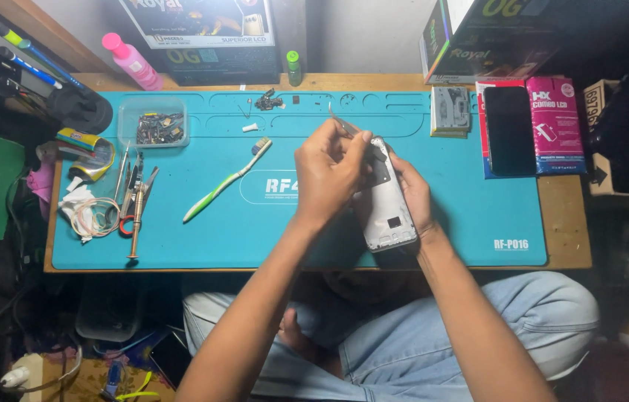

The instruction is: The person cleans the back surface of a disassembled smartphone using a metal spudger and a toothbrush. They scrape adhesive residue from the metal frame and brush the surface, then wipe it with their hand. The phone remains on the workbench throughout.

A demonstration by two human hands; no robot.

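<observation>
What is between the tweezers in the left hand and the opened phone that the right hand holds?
Nothing visible. The left hand holds the tweezers directly against the upper part of the opened phone, which the right hand supports from the side. The exact tip contact is hidden behind the left fingers.

light: bright on teal mat (448,223) | surroundings: dim, shadowed | focus: sharp | glare: none
</observation>
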